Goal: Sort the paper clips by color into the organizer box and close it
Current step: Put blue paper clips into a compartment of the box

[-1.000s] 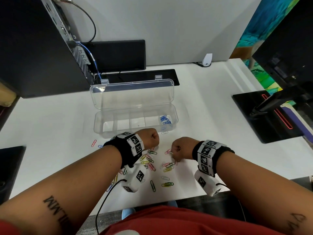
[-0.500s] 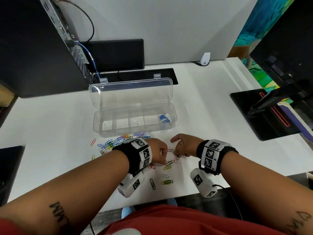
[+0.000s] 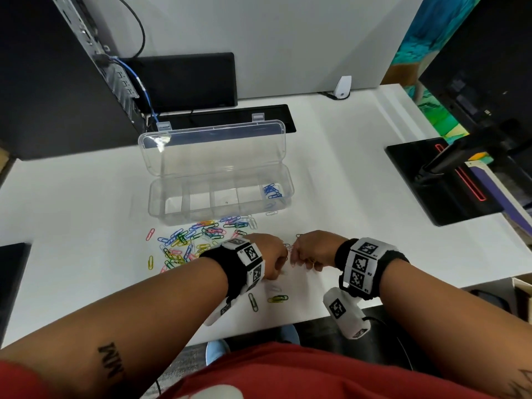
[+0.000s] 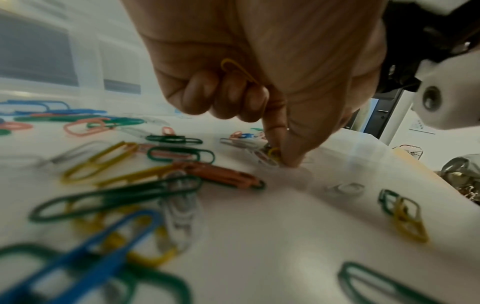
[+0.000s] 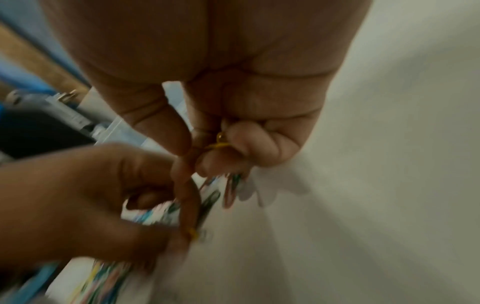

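Note:
The clear organizer box [image 3: 172,207] lies open on the white desk, its lid [image 3: 213,151] standing up behind. Blue paper clips [image 3: 272,192] fill its rightmost compartment. A mixed-colour pile of paper clips [image 3: 195,240] lies in front of the box. My left hand [image 3: 280,262] is down on the desk and pinches a yellow clip [image 4: 274,153] between thumb and forefinger. Its other fingers curl over another yellow clip [image 4: 237,70]. My right hand [image 3: 299,259] is close beside it, fingers curled round a yellow clip [image 5: 221,142].
A green clip [image 3: 253,302] and a yellow-green pair [image 3: 277,298] lie near the desk's front edge. A black computer case [image 3: 57,82] stands at the back left, a black monitor base [image 3: 431,182] at the right, and a black panel [image 3: 14,272] at the left edge.
My left hand has moved right and toward me off the pile, which now shows, and has come down beside the right hand. The right hand has barely shifted.

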### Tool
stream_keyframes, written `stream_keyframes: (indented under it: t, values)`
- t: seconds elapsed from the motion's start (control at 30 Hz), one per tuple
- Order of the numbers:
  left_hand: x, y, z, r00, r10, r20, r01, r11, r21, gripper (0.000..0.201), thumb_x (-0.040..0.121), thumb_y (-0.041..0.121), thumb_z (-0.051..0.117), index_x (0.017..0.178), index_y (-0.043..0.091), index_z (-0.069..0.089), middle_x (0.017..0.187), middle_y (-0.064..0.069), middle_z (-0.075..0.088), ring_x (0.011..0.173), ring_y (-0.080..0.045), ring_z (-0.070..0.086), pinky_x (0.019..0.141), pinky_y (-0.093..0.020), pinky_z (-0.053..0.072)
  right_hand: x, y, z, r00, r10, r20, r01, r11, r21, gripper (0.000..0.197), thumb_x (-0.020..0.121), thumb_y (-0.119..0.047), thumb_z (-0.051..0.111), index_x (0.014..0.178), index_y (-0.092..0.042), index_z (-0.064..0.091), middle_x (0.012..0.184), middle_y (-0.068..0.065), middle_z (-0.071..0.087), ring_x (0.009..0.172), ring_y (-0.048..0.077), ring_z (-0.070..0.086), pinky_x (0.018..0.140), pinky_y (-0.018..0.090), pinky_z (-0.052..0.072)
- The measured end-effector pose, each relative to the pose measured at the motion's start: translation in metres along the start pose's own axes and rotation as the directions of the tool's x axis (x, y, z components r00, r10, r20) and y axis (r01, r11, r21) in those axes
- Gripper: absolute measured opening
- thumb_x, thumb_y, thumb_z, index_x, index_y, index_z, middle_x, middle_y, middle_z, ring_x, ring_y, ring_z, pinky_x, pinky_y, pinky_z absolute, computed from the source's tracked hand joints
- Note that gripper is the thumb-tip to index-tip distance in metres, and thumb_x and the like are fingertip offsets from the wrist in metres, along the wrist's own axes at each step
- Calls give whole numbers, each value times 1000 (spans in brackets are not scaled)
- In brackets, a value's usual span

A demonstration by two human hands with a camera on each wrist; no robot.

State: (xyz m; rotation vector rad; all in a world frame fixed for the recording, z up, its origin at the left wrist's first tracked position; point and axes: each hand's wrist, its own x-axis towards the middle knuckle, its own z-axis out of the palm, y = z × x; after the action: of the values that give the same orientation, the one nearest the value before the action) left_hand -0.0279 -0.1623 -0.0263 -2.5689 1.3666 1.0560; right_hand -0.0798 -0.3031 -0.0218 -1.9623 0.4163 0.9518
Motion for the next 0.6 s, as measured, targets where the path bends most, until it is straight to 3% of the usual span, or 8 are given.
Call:
stream_keyframes:
  t: [0.13, 0.23, 0.3, 0.4, 0.47, 0.6]
  values:
    - [-4, -8, -1, 998, -23, -62, 18, 996, -89, 21, 81, 18, 60, 101, 18, 68, 106, -3, 66, 98, -23, 63, 69, -22, 40, -6, -2, 12, 991, -110, 76, 129, 937, -325, 6, 86, -19, 58, 85, -21, 64, 71, -10, 51, 65, 7, 47, 56, 16, 37]
    - [-10, -19, -1, 993, -94, -77, 74, 971, -228, 16, 83, 19, 59, 94, 20, 69, 89, 5, 62, 87, -19, 69, 65, -21, 50, -7, -8, 23, 971, -176, 160, 233, 842, -487, 18, 83, -25, 65, 100, -18, 67, 68, -12, 46, 65, 5, 45, 59, 16, 35]
    - [-14, -26, 1, 987, -128, -98, 99, 961, -257, 13, 83, 23, 58, 92, 21, 68, 84, 10, 59, 87, -16, 69, 71, -21, 50, -6, -12, 31, 963, -175, 203, 260, 793, -552, 22, 82, -28, 67, 101, -19, 67, 70, -12, 42, 65, 4, 42, 58, 17, 34]
    - [-18, -37, 3, 978, -153, -143, 112, 959, -259, 13, 83, 25, 59, 94, 22, 67, 103, 5, 62, 99, -15, 59, 78, -21, 40, -5, -13, 41, 951, -172, 258, 304, 683, -664, 30, 81, -32, 69, 108, -18, 62, 74, -12, 39, 79, 12, 42, 66, 24, 34]
    - [-21, -42, 5, 972, -174, -159, 122, 948, -295, 13, 83, 25, 60, 93, 23, 67, 104, 5, 64, 98, -15, 59, 79, -22, 42, -2, -13, 46, 945, -189, 266, 325, 612, -721, 34, 80, -33, 69, 109, -17, 60, 83, -6, 45, 84, 14, 42, 74, 24, 36]
    - [-28, -47, 8, 955, -217, -201, 143, 933, -330, 14, 84, 26, 59, 95, 23, 67, 95, 9, 62, 90, -11, 56, 75, -18, 38, 6, -12, 52, 936, -239, 260, 351, 546, -761, 24, 81, -33, 67, 97, -16, 62, 105, 4, 61, 96, 24, 57, 82, 33, 46]
